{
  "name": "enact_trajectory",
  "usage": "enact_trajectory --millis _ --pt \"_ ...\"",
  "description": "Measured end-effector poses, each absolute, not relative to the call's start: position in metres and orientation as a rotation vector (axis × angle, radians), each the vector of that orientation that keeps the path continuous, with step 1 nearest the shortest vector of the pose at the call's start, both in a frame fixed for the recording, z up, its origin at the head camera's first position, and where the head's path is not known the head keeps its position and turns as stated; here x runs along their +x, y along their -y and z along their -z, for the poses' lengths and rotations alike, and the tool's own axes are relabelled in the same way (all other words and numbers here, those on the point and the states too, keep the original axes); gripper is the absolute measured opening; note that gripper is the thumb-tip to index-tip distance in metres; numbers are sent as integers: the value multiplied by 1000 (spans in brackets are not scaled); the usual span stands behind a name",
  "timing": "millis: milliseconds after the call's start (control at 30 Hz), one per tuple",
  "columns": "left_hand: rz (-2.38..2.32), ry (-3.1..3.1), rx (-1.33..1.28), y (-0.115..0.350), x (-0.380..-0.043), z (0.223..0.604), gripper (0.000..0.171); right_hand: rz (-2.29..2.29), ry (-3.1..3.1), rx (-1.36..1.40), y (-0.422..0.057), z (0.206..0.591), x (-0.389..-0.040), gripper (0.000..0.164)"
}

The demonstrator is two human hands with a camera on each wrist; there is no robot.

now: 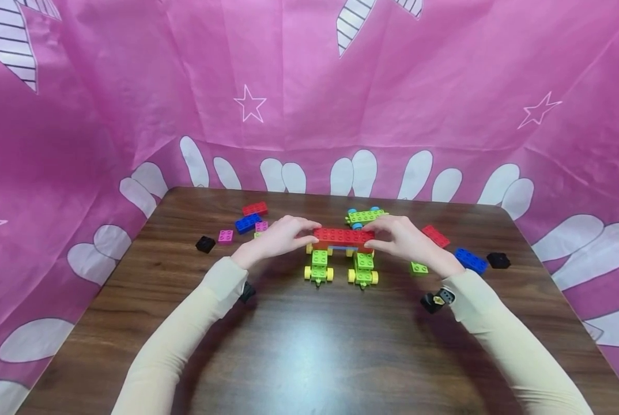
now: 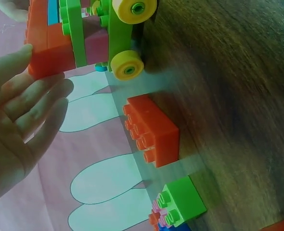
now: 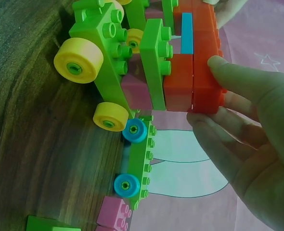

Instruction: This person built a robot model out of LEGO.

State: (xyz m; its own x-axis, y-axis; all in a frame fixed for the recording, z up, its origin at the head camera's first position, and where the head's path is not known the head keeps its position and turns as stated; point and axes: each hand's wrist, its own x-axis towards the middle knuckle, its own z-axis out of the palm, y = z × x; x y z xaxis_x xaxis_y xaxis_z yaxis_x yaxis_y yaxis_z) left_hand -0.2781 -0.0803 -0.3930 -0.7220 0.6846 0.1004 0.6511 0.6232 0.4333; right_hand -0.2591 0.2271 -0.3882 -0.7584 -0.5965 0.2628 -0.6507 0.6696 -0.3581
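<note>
A toy-brick build stands on the table, two green wheeled bases [image 1: 318,272] with yellow wheels [image 3: 78,60] side by side. Pink, green and red bricks rise from each base, and a blue piece [image 3: 187,33] shows beneath the top layer. Red bricks [image 1: 343,235] form that top layer and bridge both bases. My left hand [image 1: 285,235] holds its left end, thumb on the near side and fingers curled behind. At the opposite end my right hand [image 1: 402,237] pinches the red brick [image 3: 204,72] between thumb and fingers.
Behind the build is a green base [image 1: 365,217] with blue wheels. Left lie red [image 1: 255,208], blue [image 1: 248,223], pink [image 1: 226,236] and black [image 1: 205,244] bricks. Right are red [image 1: 436,236], blue [image 1: 470,261], green [image 1: 419,268] and black [image 1: 498,260] ones. A pink curtain [image 1: 309,104] backs the table.
</note>
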Motion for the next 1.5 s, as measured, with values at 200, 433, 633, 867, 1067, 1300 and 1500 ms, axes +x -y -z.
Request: enact_trajectory --millis 200,433,633,867,1067,1300,1500 --pt "-731 -2760 1137 89 -280 388 45 -679 2750 1029 -229 392 -261 36" --pt "-832 -2814 1051 138 -287 374 44 -679 2774 1018 -230 393 -260 37" --pt "-805 -2881 877 198 -290 364 47 -681 2767 1028 -230 392 -261 37" --pt "-603 -2857 621 258 -292 380 45 -689 2772 1025 -231 392 -260 37" --pt "-559 -2800 531 281 -285 397 43 -687 2766 1049 -232 393 -261 37" --pt "-574 -2803 505 288 -282 405 44 -705 2762 1049 -231 392 -262 38" --pt "-595 -2799 494 291 -282 410 40 -698 2756 1057 -232 393 -262 39"
